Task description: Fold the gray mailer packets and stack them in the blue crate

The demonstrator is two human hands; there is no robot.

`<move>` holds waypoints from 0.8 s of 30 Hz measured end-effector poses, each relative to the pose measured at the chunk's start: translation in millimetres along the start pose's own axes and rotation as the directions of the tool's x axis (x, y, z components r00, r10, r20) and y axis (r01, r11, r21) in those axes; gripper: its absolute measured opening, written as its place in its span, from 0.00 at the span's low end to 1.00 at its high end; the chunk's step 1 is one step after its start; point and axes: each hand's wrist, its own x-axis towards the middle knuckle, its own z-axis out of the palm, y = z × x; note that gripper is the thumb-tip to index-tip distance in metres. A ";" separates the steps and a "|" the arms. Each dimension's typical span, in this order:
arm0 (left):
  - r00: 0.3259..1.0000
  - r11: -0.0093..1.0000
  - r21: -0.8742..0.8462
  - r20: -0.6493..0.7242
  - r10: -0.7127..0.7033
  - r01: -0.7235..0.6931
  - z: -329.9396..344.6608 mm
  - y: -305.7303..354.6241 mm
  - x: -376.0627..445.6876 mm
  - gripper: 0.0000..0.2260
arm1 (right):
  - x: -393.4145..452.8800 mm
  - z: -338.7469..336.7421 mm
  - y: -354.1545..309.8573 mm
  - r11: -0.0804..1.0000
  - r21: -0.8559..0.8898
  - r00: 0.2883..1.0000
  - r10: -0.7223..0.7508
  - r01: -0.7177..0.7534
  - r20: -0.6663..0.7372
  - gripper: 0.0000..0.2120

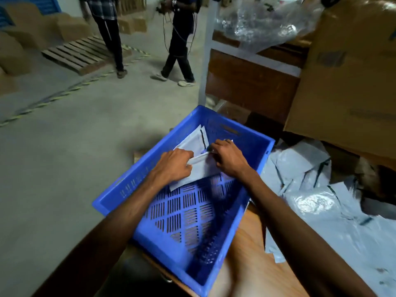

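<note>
The blue crate (120,189) sits on the corner of a wooden table, its slotted floor mostly bare. Inside its far end lies a folded gray mailer packet (199,137) with a black strip. Both of my hands reach into the crate and hold another folded gray packet (202,168) over it. My left hand (173,163) grips the packet's left edge with curled fingers. My right hand (228,156) pinches its right upper edge. A pile of unfolded gray mailer packets (317,200) lies on the table to the right of the crate.
A large cardboard box (351,78) and a rack with clear plastic wrap (257,22) stand behind the pile. The wooden table (248,260) edge runs under the crate. Two people (180,39) stand on the concrete floor beyond, near a wooden pallet (79,54) and stacked cartons.
</note>
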 end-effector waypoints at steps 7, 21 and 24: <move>0.990 0.999 0.011 0.134 -0.045 0.044 17.5 -9.2 37.0 0.12 | 48.1 48.1 15.9 0.999 0.026 0.999 0.035 -0.035 -0.001 0.10; 0.970 0.970 0.055 0.041 -0.238 0.236 13.0 -3.3 55.6 0.13 | 78.3 71.2 8.6 0.849 0.247 0.881 0.427 -0.468 0.203 0.22; 0.971 0.969 0.079 0.011 -0.238 0.236 9.5 0.9 56.5 0.17 | 84.6 87.0 13.8 0.779 0.341 0.848 0.450 -0.526 0.278 0.26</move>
